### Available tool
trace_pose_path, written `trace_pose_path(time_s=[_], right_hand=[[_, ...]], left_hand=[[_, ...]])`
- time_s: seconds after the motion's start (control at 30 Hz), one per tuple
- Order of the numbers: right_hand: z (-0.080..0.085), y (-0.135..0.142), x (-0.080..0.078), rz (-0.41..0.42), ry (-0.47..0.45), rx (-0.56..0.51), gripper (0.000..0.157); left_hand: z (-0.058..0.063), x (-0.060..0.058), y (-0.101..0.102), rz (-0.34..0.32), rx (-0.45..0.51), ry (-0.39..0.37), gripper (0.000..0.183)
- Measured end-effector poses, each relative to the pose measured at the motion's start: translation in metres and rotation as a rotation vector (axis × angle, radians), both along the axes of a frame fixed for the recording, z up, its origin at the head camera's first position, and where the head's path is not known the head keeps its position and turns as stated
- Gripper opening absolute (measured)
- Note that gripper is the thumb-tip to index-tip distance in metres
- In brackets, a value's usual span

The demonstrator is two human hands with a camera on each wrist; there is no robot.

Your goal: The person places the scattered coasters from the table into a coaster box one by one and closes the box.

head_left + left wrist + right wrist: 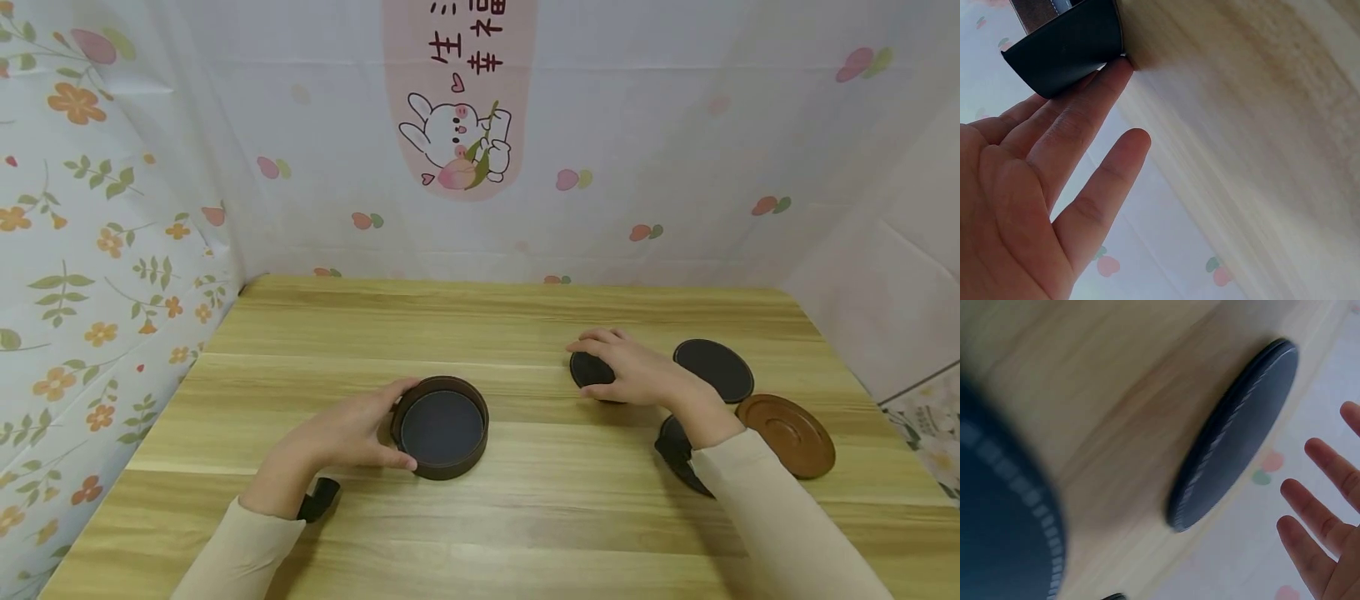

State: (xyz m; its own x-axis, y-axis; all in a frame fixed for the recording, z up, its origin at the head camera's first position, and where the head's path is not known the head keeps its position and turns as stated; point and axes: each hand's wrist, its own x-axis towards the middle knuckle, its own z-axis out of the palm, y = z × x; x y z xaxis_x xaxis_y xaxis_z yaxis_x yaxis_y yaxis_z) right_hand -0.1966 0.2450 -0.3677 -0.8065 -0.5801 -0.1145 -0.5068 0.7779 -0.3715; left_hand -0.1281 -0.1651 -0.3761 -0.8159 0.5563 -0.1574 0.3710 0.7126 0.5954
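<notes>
Left of the table's middle stands a round dark-brown leather holder (442, 427) with a black floor. My left hand (360, 429) lies at its left side, thumb toward the front and fingers toward the back. In the left wrist view straight fingertips touch the dark wall of the holder (1075, 53), while one digit stands apart. My right hand (633, 371) reaches over a black round coaster (588, 368), thumb on the near side and fingers on the far side. The right wrist view shows spread fingers (1319, 506) apart from a black stitched coaster (1235, 437).
Behind the right wrist lie a black coaster (712, 369) and a brown one (787, 435) with a ring mark. Another black disc (672, 432) is partly hidden under that wrist. Patterned cloth (322, 125) hangs along the back and sides of the wooden table (525, 533).
</notes>
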Motion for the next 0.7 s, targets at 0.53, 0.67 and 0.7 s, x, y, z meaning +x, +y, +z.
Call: trace_pose_path(time_s=[0.53,0.67,0.7], right_hand=[[-0.012,0.023,-0.018,-0.085,-0.140,0.081,0.080],[-0.012,0.023,-0.019,-0.090,-0.169,0.110,0.085],[-0.012,0.023,-0.019,-0.091,-0.173,0.117,0.086]], left_hand=[[-0.001,0.000,0.001,0.006,-0.022,0.008,0.107],[0.001,0.000,0.001,0.008,-0.019,0.006,0.107],[0.001,0.000,0.001,0.008,-0.020,0.006,0.106]])
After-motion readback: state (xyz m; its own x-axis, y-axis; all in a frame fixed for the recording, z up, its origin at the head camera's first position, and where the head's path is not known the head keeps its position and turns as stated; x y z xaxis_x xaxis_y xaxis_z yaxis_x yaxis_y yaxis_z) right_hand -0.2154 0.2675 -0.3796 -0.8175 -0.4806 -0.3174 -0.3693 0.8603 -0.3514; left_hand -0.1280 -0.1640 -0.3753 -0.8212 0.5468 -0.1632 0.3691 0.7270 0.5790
